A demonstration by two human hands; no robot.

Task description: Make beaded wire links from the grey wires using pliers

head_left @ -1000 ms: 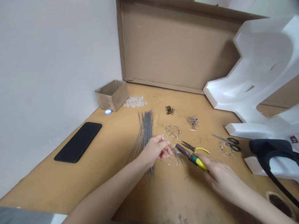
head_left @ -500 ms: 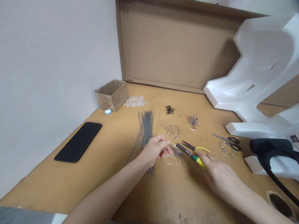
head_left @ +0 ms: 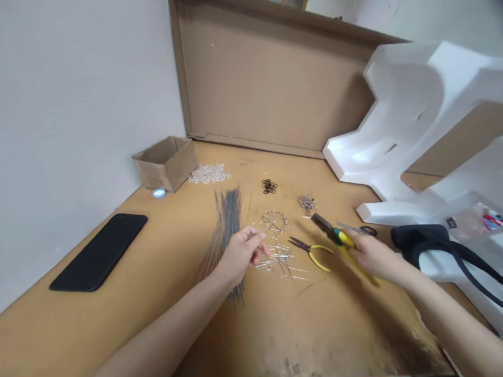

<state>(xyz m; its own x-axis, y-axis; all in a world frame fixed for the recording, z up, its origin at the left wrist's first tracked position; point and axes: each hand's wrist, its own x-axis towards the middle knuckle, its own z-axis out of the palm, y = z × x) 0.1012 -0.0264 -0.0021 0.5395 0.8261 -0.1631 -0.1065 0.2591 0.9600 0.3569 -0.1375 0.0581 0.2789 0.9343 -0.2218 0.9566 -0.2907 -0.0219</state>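
Observation:
My right hand (head_left: 378, 258) grips combination pliers (head_left: 325, 224) with green and yellow handles, raised over the table to the right. My left hand (head_left: 244, 250) is curled, thumb and fingertips together, beside a bundle of thin grey wires (head_left: 231, 211); whatever is in its fingertips is too small to make out. Bent silvery wire pieces (head_left: 279, 257) lie just right of it. Between the hands rest needle-nose pliers (head_left: 301, 244) with yellow handles. A ring of twisted wire (head_left: 274, 220) lies behind them. Scissors (head_left: 368, 231) are partly hidden behind my right hand.
A small cardboard box (head_left: 165, 166), clear beads (head_left: 209, 173) and a blue-white disc (head_left: 159, 193) stand back left. A black phone (head_left: 101, 251) lies left. Black rings (head_left: 269, 186) and a small metal pile (head_left: 307, 202) sit farther back. White foam (head_left: 350, 162) and black straps (head_left: 428, 243) border the right.
My right hand has moved right with the combination pliers, away from my left hand. The wire loop seen at my left fingertips no longer shows there. The whole view has shifted.

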